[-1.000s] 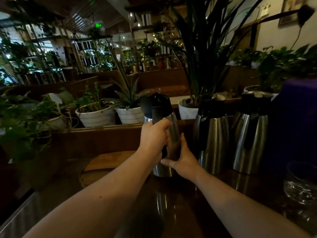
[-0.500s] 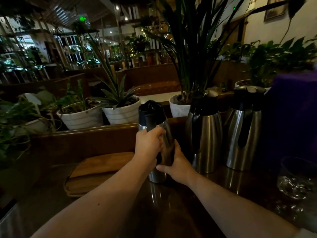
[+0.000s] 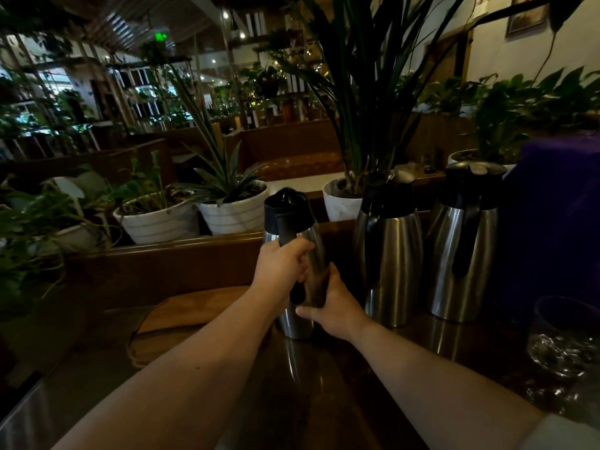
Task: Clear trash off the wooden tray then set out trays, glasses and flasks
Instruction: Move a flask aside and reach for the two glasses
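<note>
A steel flask (image 3: 313,251) with a black lid and handle stands on the dark table, a little right of the wooden tray (image 3: 191,311). My left hand (image 3: 281,271) grips its black handle. My right hand (image 3: 334,303) wraps the lower body from the right. Two more steel flasks (image 3: 389,254) (image 3: 464,248) stand upright to the right, near the wooden ledge. A clear glass (image 3: 565,336) sits at the far right of the table.
A wooden ledge (image 3: 181,251) runs behind the table, with white plant pots (image 3: 159,222) (image 3: 237,212) (image 3: 341,203) on it. A dark purple shape (image 3: 561,216) stands at the right behind the flasks. Glossy table surface (image 3: 318,401) lies in front.
The flask in my hands has come down from being lifted and slightly left beside the tray; both hands keep their hold. The camera has swung a little.
</note>
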